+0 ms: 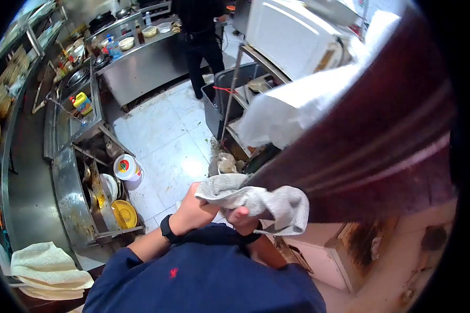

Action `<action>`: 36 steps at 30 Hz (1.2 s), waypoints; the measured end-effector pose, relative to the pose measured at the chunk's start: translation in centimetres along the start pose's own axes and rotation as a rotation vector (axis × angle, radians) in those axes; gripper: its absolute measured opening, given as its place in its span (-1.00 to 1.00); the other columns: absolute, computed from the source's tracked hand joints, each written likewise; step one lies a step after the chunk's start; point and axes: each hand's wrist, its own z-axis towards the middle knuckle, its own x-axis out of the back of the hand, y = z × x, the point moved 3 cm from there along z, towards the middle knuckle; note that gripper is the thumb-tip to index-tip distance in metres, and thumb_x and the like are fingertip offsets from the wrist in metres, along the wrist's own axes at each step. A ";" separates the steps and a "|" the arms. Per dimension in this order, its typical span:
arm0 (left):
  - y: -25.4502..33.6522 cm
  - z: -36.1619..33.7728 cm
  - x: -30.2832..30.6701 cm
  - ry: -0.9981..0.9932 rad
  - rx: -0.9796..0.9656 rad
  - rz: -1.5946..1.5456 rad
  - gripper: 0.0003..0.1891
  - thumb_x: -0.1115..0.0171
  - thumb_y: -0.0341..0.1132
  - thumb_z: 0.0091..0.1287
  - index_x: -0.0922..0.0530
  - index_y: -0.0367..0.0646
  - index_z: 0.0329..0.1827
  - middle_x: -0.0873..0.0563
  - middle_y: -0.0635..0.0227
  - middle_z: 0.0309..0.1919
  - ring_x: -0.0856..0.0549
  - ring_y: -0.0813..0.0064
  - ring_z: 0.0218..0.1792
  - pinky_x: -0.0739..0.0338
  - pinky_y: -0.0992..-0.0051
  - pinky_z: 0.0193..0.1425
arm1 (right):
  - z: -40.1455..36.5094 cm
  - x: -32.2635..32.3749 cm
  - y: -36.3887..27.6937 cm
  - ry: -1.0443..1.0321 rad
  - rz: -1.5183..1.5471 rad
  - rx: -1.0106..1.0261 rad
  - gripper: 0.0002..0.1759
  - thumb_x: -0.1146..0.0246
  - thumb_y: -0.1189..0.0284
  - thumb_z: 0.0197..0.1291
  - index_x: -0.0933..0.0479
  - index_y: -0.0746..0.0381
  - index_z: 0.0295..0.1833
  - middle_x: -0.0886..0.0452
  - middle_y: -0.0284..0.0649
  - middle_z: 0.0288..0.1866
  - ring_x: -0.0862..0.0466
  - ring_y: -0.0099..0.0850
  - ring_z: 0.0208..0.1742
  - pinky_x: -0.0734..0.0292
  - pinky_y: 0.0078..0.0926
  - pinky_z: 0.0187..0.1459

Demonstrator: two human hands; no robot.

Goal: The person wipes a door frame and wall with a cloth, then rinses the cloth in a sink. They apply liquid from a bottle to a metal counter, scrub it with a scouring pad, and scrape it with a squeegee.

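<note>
Dark red panel [371, 135], slanting across the right side of the view. A steel surface [146, 73] stands at the back of the tiled floor, with bowls and bottles along its top; beside it is a person in dark clothes [198, 39]. In the foreground is the wearer's blue shirt [209, 276], marked with a small red emblem. White bucket [136, 172]: on the floor at left, near a low rack that holds a yellow basin [124, 214]. Grey cloth [253, 198]: bunched above the shirt, at the panel's lower edge — whether the two touch cannot be told. Left hand [197, 208], black band at the wrist: at the cloth's left end, its fingers covered, their state not discernible. Right hand [243, 218]: below the cloth's middle, thumb and partly hidden fingers pinching the fabric.
</note>
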 end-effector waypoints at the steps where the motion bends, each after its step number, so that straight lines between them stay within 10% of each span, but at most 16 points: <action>1: 0.3 0.4 1.2 -0.031 -0.063 0.070 -0.63 -0.17 -0.61 0.25 -0.63 -0.32 0.14 -0.78 0.16 -0.03 -0.73 0.40 0.01 -0.57 0.43 0.16 | 1.2 -0.7 0.2 -0.218 0.728 -0.398 -0.12 0.12 -0.18 0.45 -0.21 0.47 0.41 -0.59 0.15 0.08 -0.68 0.10 -0.03 -0.63 -0.13 0.03; 2: 0.5 0.7 2.4 -0.059 -0.120 0.142 -0.63 -0.16 -0.61 0.24 -0.64 -0.33 0.12 -0.79 0.13 -0.06 -0.75 0.39 -0.02 -0.59 0.43 0.12 | 2.3 -1.5 -0.5 -0.460 1.456 -0.790 -0.13 0.13 -0.15 0.48 -0.20 0.52 0.40 -0.58 0.19 0.10 -0.68 0.12 -0.03 -0.62 -0.14 0.06; 3: 0.5 1.0 3.2 -0.029 -0.186 0.154 -0.64 -0.14 -0.61 0.21 -0.65 -0.33 0.08 -0.80 0.08 -0.13 -0.77 0.32 -0.09 -0.60 0.42 0.07 | 2.9 -1.6 -1.5 -0.625 1.544 -0.802 -0.10 0.15 -0.13 0.49 -0.12 0.60 0.40 -0.49 0.23 0.19 -0.64 0.07 0.09 -0.57 -0.16 0.13; 6: 0.2 1.4 8.7 0.049 -0.121 0.162 -0.64 -0.14 -0.61 0.20 -0.65 -0.32 0.07 -0.78 0.06 -0.10 -0.77 0.23 -0.08 -0.60 0.39 0.08 | 6.6 -3.5 -6.2 -0.477 1.635 -1.061 -0.03 0.17 -0.17 0.48 0.04 0.58 0.48 -0.32 0.23 0.40 -0.57 -0.06 0.26 -0.47 -0.17 0.26; 16: 0.8 -2.6 26.9 0.478 -0.264 0.395 -0.58 -0.30 -0.52 0.14 -0.63 -0.27 0.12 -0.66 0.10 0.20 -0.63 0.05 0.15 -0.50 0.30 0.29 | 14.4 -5.8 -23.0 -0.834 1.938 -0.694 0.02 0.42 -0.31 0.46 -0.36 0.48 0.33 -0.47 0.08 0.34 -0.54 -0.11 0.32 -0.42 -0.19 0.30; 19: -0.9 -4.3 30.9 0.484 -0.258 0.440 -0.59 -0.34 -0.51 0.10 -0.63 -0.27 0.08 -0.69 0.14 0.11 -0.64 0.08 0.12 -0.51 0.30 0.25 | 17.3 -5.9 -28.4 -0.644 2.103 -1.209 0.05 0.38 -0.38 0.41 -0.42 0.45 0.26 -0.52 0.00 0.27 -0.56 -0.17 0.27 -0.45 -0.19 0.26; 23: -2.0 -6.1 35.0 0.607 -0.109 0.380 -0.63 -0.39 -0.50 0.07 -0.62 -0.26 0.00 -0.71 0.19 -0.01 -0.65 0.13 0.06 -0.50 0.29 0.21 | 22.7 -7.0 -32.0 -0.814 2.191 -0.750 0.00 0.32 -0.34 0.43 -0.40 0.48 0.22 -0.57 -0.01 0.12 -0.60 -0.21 0.12 -0.48 -0.26 0.16; 36: -5.0 -7.0 48.6 1.148 0.158 0.614 -0.67 -0.42 -0.33 0.14 -0.63 -0.26 -0.06 -0.69 0.15 -0.09 -0.65 0.10 -0.01 -0.50 0.26 0.17 | 30.8 -12.5 -54.7 -1.151 2.488 -0.326 0.09 0.23 -0.46 0.30 -0.22 0.44 0.33 -0.45 -0.07 0.17 -0.49 -0.27 0.12 -0.42 -0.27 0.19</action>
